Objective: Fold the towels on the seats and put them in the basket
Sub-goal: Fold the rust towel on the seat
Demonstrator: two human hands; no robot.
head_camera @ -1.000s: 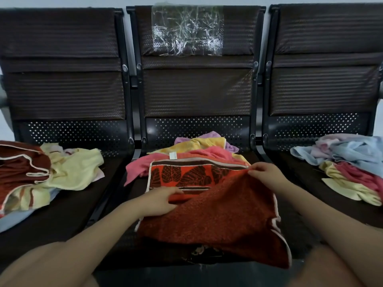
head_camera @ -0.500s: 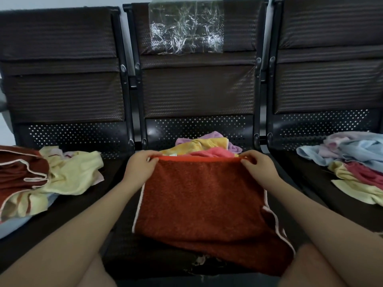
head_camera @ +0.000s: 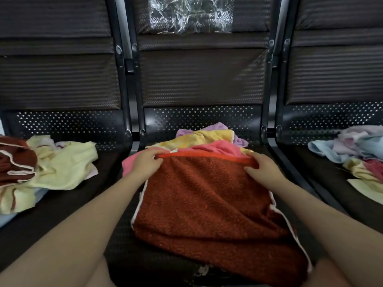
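On middle seat (head_camera: pixel 124 235), hand-held rust towel (head_camera: pixel 207 204)

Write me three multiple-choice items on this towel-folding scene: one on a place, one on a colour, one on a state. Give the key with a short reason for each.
1. Where does the rust-red towel lie?
A. on the left seat
B. on the middle seat
C. on the right seat

2. What colour is the towel on top of the left seat's pile?
A. pale yellow
B. black
C. bright green

3. What are the left hand and right hand doing?
A. both hang idle, off the cloth
B. each holds a far corner of the rust-red towel
C. both lift a basket

Key:
1 B: it is spread across the middle seat, in front of the pink and yellow towels.
2 A: the crumpled cloth on top is pale yellow.
3 B: the fingers of each hand curl over the orange edge at a far corner.
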